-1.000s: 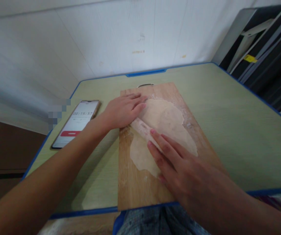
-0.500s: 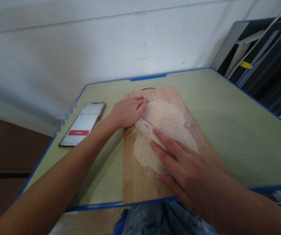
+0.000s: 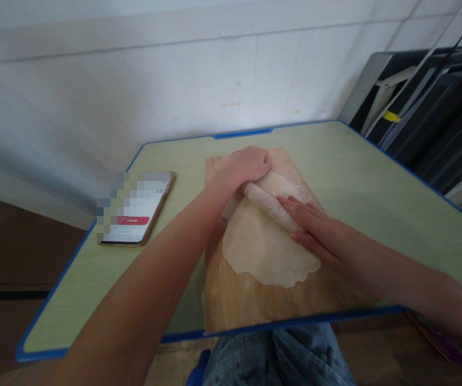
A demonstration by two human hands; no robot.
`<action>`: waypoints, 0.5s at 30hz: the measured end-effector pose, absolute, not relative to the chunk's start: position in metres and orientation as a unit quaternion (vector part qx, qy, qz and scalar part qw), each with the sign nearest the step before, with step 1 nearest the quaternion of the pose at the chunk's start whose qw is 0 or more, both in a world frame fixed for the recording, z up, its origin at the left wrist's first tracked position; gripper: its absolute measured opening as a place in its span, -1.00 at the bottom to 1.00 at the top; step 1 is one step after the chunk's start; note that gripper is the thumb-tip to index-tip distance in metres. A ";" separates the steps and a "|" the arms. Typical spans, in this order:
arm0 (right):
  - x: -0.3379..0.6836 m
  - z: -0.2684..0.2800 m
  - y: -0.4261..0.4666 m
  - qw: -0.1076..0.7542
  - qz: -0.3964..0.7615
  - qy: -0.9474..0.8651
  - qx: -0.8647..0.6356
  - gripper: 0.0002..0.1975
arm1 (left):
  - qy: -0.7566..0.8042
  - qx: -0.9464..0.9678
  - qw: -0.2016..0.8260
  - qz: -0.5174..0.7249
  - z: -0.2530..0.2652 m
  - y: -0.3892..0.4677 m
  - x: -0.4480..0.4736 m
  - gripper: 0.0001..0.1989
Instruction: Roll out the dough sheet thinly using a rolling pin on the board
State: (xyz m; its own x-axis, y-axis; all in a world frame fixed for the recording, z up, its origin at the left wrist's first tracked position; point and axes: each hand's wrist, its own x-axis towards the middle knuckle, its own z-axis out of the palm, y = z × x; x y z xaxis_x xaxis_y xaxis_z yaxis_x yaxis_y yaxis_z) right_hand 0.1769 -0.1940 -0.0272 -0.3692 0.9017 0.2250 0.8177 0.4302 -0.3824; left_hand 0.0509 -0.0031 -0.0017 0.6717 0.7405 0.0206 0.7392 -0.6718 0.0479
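A pale, flour-dusted rolling pin (image 3: 270, 206) lies slantwise across a thin sheet of dough (image 3: 265, 249) with a wavy edge. My left hand (image 3: 252, 163) is closed over the pin's far end, and its fingers are partly hidden. At the near end, my right hand (image 3: 315, 226) has the pin between its fairly straight fingers and its thumb. The dough rests on a wooden board (image 3: 235, 308), which shows traces of flour. Part of the dough is covered by the pin and hands.
On the left of the pale green, blue-edged table (image 3: 384, 214) lies a phone (image 3: 132, 230), its screen partly blurred out. A white wall (image 3: 199, 80) rises behind the table. Dark flat panels (image 3: 436, 112) lean at the right, beyond the table edge.
Both hands and the rolling pin have moved toward the far right over the dough. More of the near part of the dough sheet shows now. The view has shifted slightly.
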 end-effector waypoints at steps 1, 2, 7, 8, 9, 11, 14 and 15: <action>0.177 -0.027 -0.194 0.198 0.104 -0.820 -0.527 -0.47 | 0.400 0.916 0.017 0.015 -0.002 -0.002 0.052 -0.61; 0.177 -0.026 -0.195 0.192 0.102 -0.819 -0.531 -0.46 | 0.397 0.918 0.017 0.012 -0.003 -0.002 0.052 -0.60; 0.161 -0.021 -0.203 0.159 0.045 -0.841 -0.515 -0.43 | 0.381 0.924 0.021 -0.012 -0.002 -0.010 0.028 -0.55; 0.156 -0.020 -0.205 0.150 0.030 -0.847 -0.509 -0.43 | 0.373 0.927 0.018 -0.016 -0.002 -0.013 0.020 -0.56; 0.151 -0.021 -0.207 0.144 0.013 -0.854 -0.500 -0.42 | 0.364 0.931 0.012 -0.018 -0.003 -0.016 0.012 -0.56; 0.143 -0.023 -0.208 0.137 -0.024 -0.869 -0.474 -0.41 | 0.355 0.935 -0.001 -0.016 -0.004 -0.022 -0.002 -0.53; 0.142 -0.030 -0.206 0.122 -0.059 -0.888 -0.440 -0.36 | 0.374 0.928 0.003 0.002 -0.004 -0.029 -0.013 -0.50; 0.145 -0.032 -0.204 0.119 -0.061 -0.890 -0.436 -0.35 | 0.382 0.924 0.010 0.013 -0.004 -0.029 -0.012 -0.50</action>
